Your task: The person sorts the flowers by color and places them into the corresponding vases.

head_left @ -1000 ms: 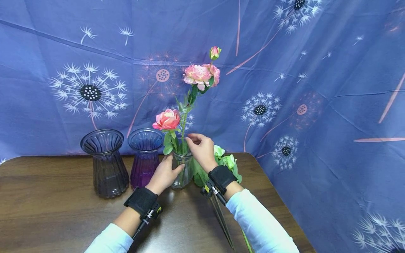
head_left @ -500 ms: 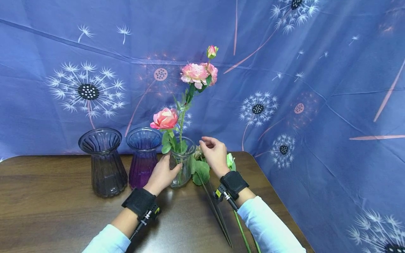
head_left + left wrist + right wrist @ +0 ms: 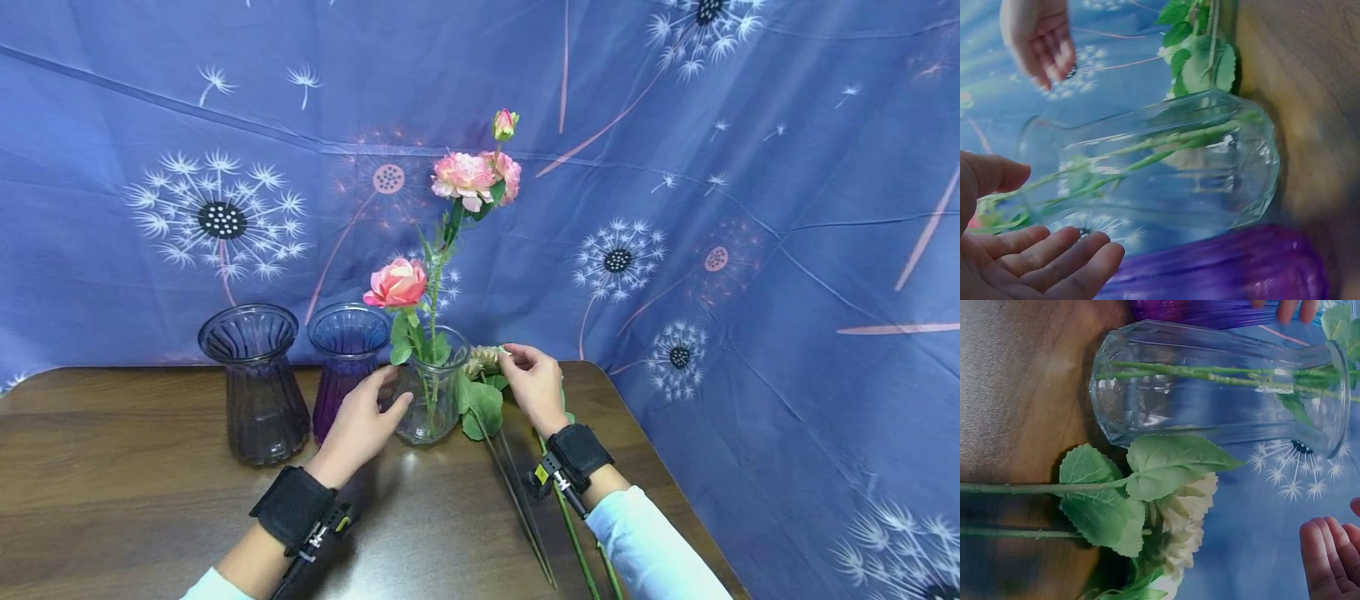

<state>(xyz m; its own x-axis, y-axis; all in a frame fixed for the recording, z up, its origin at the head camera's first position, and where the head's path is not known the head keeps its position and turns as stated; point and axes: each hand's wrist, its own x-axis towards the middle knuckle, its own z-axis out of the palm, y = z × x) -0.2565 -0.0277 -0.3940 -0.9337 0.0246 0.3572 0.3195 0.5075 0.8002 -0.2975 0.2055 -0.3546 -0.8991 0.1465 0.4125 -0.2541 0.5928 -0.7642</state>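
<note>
A clear glass vase (image 3: 450, 404) stands upright on the table, holding a coral-pink rose (image 3: 395, 283) and a taller stem of pale pink blooms (image 3: 463, 177). My left hand (image 3: 362, 423) is beside the vase's left side, thumb and fingers spread; the left wrist view shows a gap between the fingers (image 3: 1079, 265) and the glass. To the vase's right, my right hand (image 3: 536, 387) hovers by a cream flower (image 3: 482, 362) that lies on the table with broad green leaves (image 3: 1100, 515). The right fingers are loosely bent and hold nothing.
A purple-blue vase (image 3: 337, 387) and a dark grey vase (image 3: 264, 408) stand left of the clear one. More green stems (image 3: 573, 533) lie under my right forearm. Blue dandelion-print cloth (image 3: 480, 250) hangs close behind the wooden table (image 3: 135, 475).
My right hand has moved away from the flower stems, to the right and down. My left hand has drawn back from the vase, leftward. The flowers stay standing in the vase.
</note>
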